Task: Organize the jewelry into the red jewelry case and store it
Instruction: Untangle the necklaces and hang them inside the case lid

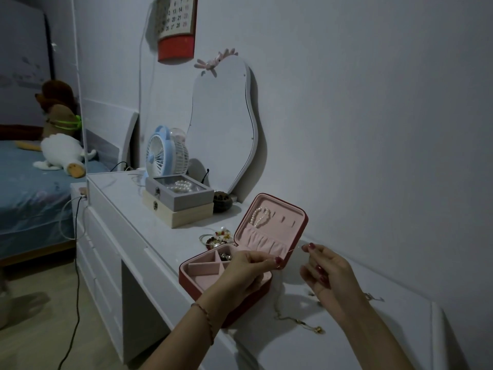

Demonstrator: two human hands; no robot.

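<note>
Both my hands pinch a thin chain point(292, 251): left hand point(249, 265) over the open red case point(213, 279), right hand point(324, 271) just beside it. Case sits on a white dresser point(149, 231). A necklace point(298, 320) lies near the front edge. Grey wall, dim room.

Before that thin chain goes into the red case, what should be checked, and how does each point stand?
1. Red case open: ok.
2. Thin chain pinched by left hand and right hand: ok.
3. Free hooks in the lid beside the pearl bracelet: ok.
4. Chain free of knots: cannot tell.
5. Gold necklace on the dresser clear of the edge: ok.
</note>
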